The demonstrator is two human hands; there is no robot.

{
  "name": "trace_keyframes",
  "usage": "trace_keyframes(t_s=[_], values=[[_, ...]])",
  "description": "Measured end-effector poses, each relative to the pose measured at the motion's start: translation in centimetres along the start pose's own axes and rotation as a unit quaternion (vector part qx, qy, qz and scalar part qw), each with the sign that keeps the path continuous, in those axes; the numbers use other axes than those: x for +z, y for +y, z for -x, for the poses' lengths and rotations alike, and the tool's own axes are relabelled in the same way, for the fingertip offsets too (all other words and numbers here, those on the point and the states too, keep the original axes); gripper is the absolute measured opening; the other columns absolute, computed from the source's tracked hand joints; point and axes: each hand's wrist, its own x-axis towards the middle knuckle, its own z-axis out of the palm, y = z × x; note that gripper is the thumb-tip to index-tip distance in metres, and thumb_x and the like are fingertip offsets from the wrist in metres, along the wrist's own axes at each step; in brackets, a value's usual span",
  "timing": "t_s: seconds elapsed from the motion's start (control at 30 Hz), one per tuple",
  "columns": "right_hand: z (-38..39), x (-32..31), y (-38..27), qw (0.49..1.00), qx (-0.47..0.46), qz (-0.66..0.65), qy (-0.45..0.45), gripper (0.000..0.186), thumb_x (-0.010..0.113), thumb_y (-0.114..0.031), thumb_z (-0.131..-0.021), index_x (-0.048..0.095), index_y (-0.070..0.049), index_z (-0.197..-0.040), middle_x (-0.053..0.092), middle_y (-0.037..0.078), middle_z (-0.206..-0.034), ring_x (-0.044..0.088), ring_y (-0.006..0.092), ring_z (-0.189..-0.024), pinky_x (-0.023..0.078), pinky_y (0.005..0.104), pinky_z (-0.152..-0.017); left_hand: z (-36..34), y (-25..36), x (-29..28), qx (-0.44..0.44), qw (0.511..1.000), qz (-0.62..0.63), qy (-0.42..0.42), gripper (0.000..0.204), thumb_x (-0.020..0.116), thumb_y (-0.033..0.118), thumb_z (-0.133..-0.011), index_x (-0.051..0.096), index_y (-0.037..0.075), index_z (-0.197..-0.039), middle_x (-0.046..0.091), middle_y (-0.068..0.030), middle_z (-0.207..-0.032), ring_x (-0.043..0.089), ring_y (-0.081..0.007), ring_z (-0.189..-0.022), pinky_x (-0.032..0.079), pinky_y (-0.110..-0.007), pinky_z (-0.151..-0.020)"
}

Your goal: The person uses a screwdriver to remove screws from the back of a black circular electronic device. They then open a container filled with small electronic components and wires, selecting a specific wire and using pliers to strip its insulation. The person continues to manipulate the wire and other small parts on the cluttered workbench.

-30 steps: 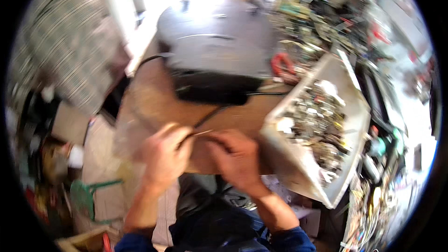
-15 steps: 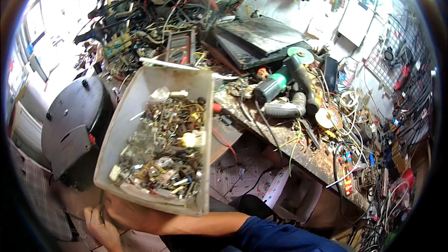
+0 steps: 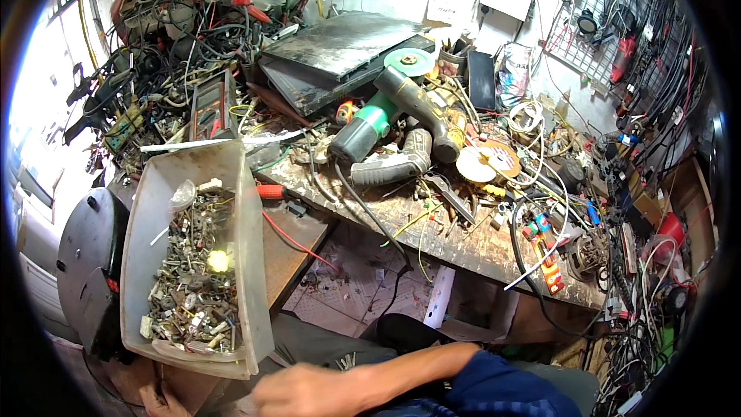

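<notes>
A translucent plastic bin [image 3: 253, 278] full of small metal and plastic scrap [image 3: 197, 293] stands at the left, with a pale yellow piece [image 3: 220, 261] on the heap. Just below its near edge, my right hand [image 3: 301, 392] is closed but smeared by motion; whether it holds anything does not show. At the bottom left, my left hand [image 3: 164, 403] is partly cut off by the picture's edge. Its fingers are bent together beside a thin dark item that I cannot make out. Several small metal pins [image 3: 346, 361] show just behind my right wrist.
A round black lidded drum [image 3: 91, 262] is left of the bin. The worn workbench [image 3: 478, 259] bears a green-and-black angle grinder [image 3: 369, 131], a grey-handled tool [image 3: 397, 164], discs [image 3: 490, 161] and white cable [image 3: 529, 120]. Tangled cables [image 3: 166, 38] pile up at the back left.
My right hand has moved right, away from my left hand and out from under the bin's near edge. The whole view has shifted, putting the bin and bench lower and further left.
</notes>
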Motion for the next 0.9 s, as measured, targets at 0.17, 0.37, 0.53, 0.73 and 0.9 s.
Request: trace_keyframes(t_s=[0.17,0.37,0.53,0.73,0.9], values=[[3.9,-17.0,0.1,0.868,0.185,0.432,0.16,0.008,0.07,-0.005,-0.086,0.067,-0.005,-0.093,0.059,0.01,-0.081,0.064,0.0291,-0.07,0.056,0.0408,-0.058,0.2,0.5,-0.9,-0.022,1.0,-0.011,-0.008,0.026,0.072,0.018,-0.095,0.075,-0.002,-0.111,0.074,-0.0254,-0.108,0.07,-0.0444,-0.101,0.056,-0.05,-0.088],[6.2,-22.5,3.7,0.69,0.352,0.632,0.003,0.01,0.069,-0.009,-0.087,0.07,-0.003,-0.094,0.063,0.016,-0.091,0.071,0.0327,-0.083,0.059,0.045,-0.067,-0.3,0.7,-0.5,-0.021,1.0,-0.001,-0.011,0.029,0.071,0.02,-0.096,0.075,-0.002,-0.114,0.075,-0.0249,-0.11,0.07,-0.0447,-0.102,0.056,-0.05,-0.092],[6.6,-22.3,5.5,0.666,0.321,0.673,-0.021,0.007,0.07,-0.01,-0.084,0.069,-0.003,-0.087,0.064,0.015,-0.093,0.07,0.0314,-0.085,0.058,0.043,-0.071,-0.5,1.8,-1.1,-0.081,0.995,0.014,-0.051,0.031,0.07,0.021,-0.096,0.075,-0.001,-0.116,0.074,-0.025,-0.117,0.069,-0.0445,-0.108,0.054,-0.051,-0.097],[6.5,-23.9,1.6,0.668,0.22,0.711,0.028,0.025,0.071,-0.004,-0.076,0.071,-0.001,-0.101,0.064,0.014,-0.101,0.066,0.0317,-0.092,0.056,0.043,-0.076,0.7,-1.1,0.7,-0.059,0.997,0.044,-0.031,0.035,0.069,0.02,-0.096,0.073,-0.005,-0.119,0.07,-0.0278,-0.124,0.064,-0.0472,-0.117,0.048,-0.055,-0.106],[7.9,-24.7,0.1,0.676,0.156,0.715,0.088,0.024,0.07,0.004,-0.082,0.071,0.003,-0.107,0.072,0.018,-0.103,0.072,0.0349,-0.089,0.06,0.0435,-0.077,0.6,-1.0,1.1,-0.047,0.996,0.08,-0.006,0.034,0.068,0.02,-0.096,0.073,-0.006,-0.117,0.07,-0.0293,-0.12,0.064,-0.0484,-0.113,0.049,-0.056,-0.104]])
